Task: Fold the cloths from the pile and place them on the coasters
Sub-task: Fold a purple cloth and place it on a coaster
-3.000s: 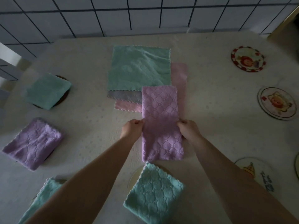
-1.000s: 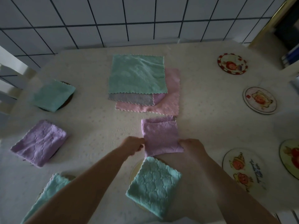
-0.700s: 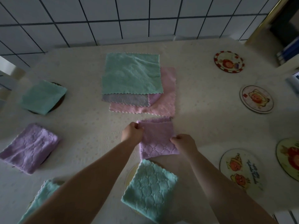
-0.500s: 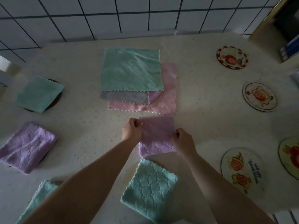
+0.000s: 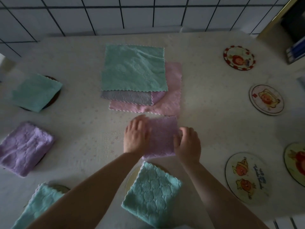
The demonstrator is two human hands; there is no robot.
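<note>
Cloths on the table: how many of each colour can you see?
Teal cloths: 4
Purple cloths: 3
Pink cloths: 1
Grey cloths: 1
Total: 9

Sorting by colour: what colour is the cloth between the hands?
Light purple folded cloth, quilted pattern, seen in the head view.

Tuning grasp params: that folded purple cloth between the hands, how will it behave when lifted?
Probably floppy: the folded purple cloth lies flat, soft and quilted, so it would likely sag from a one-edge grip. Likely light for its size, being thin like the unfolded pile. The layers may slip open; the left hand and right hand flank both edges, which suggests lifting from both sides.
</note>
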